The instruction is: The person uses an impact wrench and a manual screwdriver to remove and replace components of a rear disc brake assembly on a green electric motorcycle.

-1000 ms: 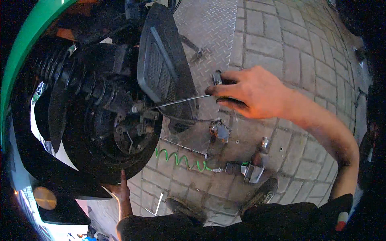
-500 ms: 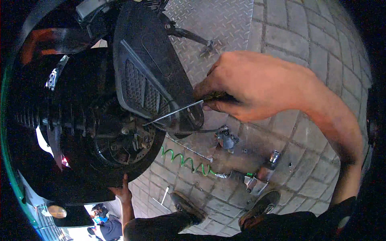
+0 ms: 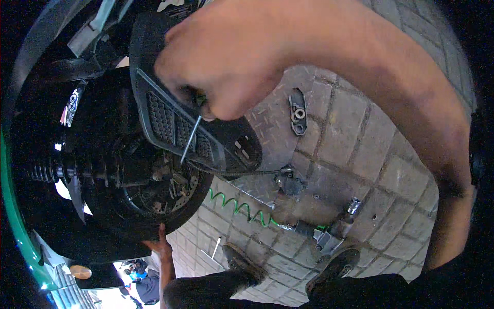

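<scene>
My right hand (image 3: 221, 67) is closed around a screwdriver-like tool, its thin metal shaft (image 3: 191, 140) angling down to the brake area. A bit of green shows inside the fist; most of the handle is hidden. The shaft's lower end is beside the brake disc (image 3: 191, 180) of a scooter wheel, at the edge of the black footboard (image 3: 170, 116). Lower left, my left hand (image 3: 160, 247) grips the black tire (image 3: 175, 222), thumb up against it and other fingers partly hidden. A brake caliper-like part (image 3: 290, 184) hangs or rests low at the end of a black hose.
An impact wrench (image 3: 332, 234) with a coiled green air hose (image 3: 236, 207) lies on the paving near my shoes. A T-handle tool (image 3: 213, 252) lies left of them. A dark metal bracket (image 3: 298, 113) sits by the chequered metal plate (image 3: 270, 113). Another person (image 3: 144, 288) appears lower left.
My right hand has moved left and up with the tool, whose shaft now stands steeper. The dark bracket on the floor has come into sight. My left hand stays on the tire.
</scene>
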Action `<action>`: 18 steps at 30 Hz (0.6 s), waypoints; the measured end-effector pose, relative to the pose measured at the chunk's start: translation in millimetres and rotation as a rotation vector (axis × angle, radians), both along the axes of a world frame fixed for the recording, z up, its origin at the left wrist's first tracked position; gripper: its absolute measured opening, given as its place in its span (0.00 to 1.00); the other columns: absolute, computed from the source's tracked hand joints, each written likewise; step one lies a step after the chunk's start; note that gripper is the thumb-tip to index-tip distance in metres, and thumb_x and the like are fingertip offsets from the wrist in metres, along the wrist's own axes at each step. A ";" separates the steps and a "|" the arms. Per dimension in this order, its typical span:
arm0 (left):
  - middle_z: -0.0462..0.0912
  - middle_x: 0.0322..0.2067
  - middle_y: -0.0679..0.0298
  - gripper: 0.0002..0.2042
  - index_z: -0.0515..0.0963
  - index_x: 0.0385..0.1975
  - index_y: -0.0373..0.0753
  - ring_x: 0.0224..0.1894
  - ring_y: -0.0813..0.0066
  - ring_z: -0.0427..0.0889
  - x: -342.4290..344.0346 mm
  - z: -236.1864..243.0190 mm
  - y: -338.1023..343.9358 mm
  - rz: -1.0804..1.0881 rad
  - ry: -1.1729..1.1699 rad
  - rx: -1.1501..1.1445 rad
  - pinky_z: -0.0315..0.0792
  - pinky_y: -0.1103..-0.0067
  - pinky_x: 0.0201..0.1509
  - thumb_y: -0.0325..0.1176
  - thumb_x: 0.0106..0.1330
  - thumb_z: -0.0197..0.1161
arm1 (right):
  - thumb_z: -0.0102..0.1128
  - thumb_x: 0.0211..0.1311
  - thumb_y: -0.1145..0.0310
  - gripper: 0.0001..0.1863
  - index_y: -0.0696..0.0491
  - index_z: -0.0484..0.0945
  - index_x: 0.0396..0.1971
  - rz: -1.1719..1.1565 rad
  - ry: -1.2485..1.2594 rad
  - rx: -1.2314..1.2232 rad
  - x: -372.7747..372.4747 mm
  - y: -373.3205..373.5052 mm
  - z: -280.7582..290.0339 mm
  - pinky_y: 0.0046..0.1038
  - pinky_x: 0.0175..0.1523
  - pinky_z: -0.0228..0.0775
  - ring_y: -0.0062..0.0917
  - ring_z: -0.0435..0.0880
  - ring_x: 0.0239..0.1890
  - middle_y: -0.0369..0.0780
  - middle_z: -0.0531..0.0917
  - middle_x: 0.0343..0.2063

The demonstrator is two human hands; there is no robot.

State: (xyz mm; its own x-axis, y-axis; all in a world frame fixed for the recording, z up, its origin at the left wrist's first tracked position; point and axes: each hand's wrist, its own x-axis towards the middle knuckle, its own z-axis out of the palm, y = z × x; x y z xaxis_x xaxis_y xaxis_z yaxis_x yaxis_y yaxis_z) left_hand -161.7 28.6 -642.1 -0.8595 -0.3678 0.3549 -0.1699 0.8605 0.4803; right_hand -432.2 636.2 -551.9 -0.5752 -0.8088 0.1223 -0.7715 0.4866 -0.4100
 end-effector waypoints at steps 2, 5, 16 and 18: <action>0.62 0.71 0.50 0.46 0.50 0.76 0.35 0.70 0.59 0.65 -9.9 0.5 18.1 -0.020 0.047 0.099 0.54 0.60 0.78 0.28 0.62 0.75 | 0.67 0.54 0.66 0.17 0.60 0.85 0.42 0.029 0.188 -0.083 -7.1 -13.6 -18.7 0.46 0.47 0.80 0.46 0.88 0.47 0.49 0.88 0.41; 0.63 0.71 0.49 0.43 0.53 0.75 0.33 0.70 0.60 0.64 -13.2 23.8 52.2 0.069 0.012 0.104 0.54 0.60 0.78 0.29 0.63 0.75 | 0.65 0.51 0.71 0.16 0.61 0.85 0.39 0.159 0.011 -0.284 -27.7 -26.5 -37.8 0.46 0.48 0.81 0.48 0.87 0.47 0.51 0.88 0.39; 0.59 0.72 0.50 0.46 0.52 0.74 0.32 0.71 0.56 0.62 -14.6 21.9 36.2 0.002 0.005 0.033 0.52 0.61 0.78 0.32 0.61 0.77 | 0.67 0.54 0.64 0.12 0.54 0.87 0.37 -0.047 0.464 -0.119 6.8 -17.6 -18.2 0.46 0.50 0.82 0.45 0.88 0.45 0.48 0.88 0.40; 0.60 0.72 0.50 0.48 0.50 0.75 0.32 0.71 0.57 0.62 -16.3 10.0 30.6 -0.016 0.103 0.073 0.52 0.62 0.78 0.34 0.61 0.78 | 0.66 0.55 0.62 0.14 0.56 0.86 0.36 0.068 0.491 -0.159 -9.9 -17.9 -25.4 0.45 0.50 0.82 0.45 0.88 0.47 0.49 0.88 0.39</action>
State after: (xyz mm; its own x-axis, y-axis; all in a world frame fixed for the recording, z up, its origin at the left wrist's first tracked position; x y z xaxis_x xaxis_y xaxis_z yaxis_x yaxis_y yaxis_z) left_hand -178.0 59.2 -632.1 -0.8259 -0.3821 0.4145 -0.1026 0.8249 0.5559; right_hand -442.1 618.3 -577.4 -0.3662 -0.7917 0.4889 -0.9191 0.3900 -0.0568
